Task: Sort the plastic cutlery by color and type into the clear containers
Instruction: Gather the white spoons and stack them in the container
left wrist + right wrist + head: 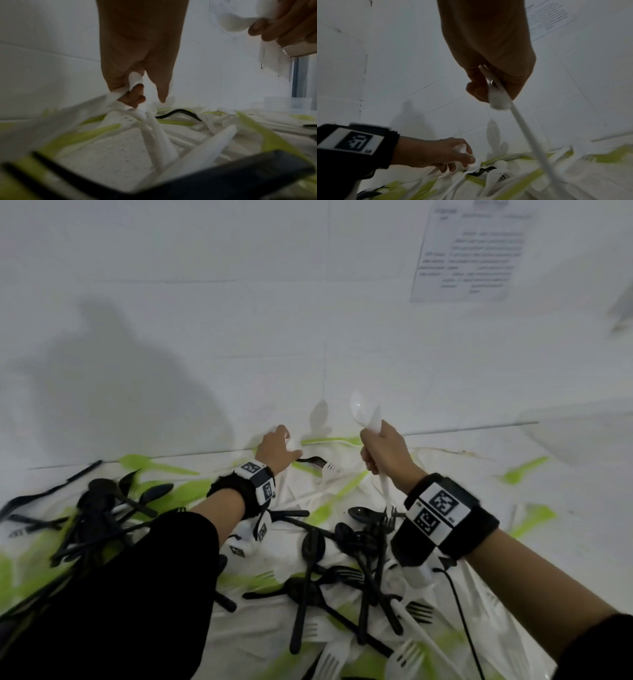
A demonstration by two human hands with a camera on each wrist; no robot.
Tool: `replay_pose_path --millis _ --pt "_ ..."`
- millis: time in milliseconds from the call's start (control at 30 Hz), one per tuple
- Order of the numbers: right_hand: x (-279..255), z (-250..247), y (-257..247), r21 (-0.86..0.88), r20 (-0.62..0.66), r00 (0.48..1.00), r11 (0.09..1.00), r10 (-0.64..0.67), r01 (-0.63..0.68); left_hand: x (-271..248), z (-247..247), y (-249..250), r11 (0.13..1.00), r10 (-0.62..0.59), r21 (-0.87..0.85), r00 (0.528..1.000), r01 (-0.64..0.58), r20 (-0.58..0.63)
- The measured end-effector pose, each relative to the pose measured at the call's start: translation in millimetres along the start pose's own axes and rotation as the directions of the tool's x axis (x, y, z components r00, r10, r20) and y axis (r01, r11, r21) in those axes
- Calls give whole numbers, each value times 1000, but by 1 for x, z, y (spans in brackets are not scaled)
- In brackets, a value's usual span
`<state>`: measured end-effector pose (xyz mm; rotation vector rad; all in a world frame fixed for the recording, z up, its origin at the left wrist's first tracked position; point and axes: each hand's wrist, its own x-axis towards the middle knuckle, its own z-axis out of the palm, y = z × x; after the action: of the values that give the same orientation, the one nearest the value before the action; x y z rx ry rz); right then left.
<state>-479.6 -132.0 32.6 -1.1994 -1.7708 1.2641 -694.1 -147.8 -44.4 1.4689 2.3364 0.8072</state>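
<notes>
Nearest, from 6 to 9 o'clock, black, green and white cutlery lies mixed, so most sorting seems left. The right hand grips white spoons; at 12 o'clock the left hand pinches another white piece, clear only in its wrist view. A clear container waits at 2 o'clock.
</notes>
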Motion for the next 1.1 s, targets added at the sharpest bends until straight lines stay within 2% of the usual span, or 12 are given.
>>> replay_pose_path --millis 133,233,333,433,500,600,667,733,867,967,1100 --pt "4 -6 13 -73 15 1000 997 19 -17 5 9 10 992 -23 128 999 19 26" --pt "9 -4 24 -237 41 999 971 -12 21 8 7 12 977 -68 207 996 56 53" --pt "20 0 35 -366 24 999 930 -24 31 5 5 13 981 -40 194 993 17 113" --pt "30 2 43 -505 11 1000 863 13 -6 1 2 14 999 10 -39 999 -9 33" --pt "32 4 48 -584 29 999 812 39 -15 -5 -6 17 976 14 -217 1000 -16 -14" --pt "35 10 55 -669 114 990 743 87 11 -14 -28 21 906 26 -423 996 12 83" --pt "36 13 56 -709 148 982 705 116 24 -18 -44 20 886 16 -459 986 62 165" --pt "37 15 57 -744 152 981 668 122 32 -19 -56 19 841 -33 -527 982 127 185" --pt "32 22 54 -800 161 975 599 155 37 -22 -75 17 682 -144 -687 967 250 209" --pt "35 21 55 -772 181 965 635 188 22 -24 -77 11 642 -186 -706 954 299 235" --pt "39 14 54 -533 246 940 843 236 -72 -26 -68 3 622 -205 -717 949 315 239"
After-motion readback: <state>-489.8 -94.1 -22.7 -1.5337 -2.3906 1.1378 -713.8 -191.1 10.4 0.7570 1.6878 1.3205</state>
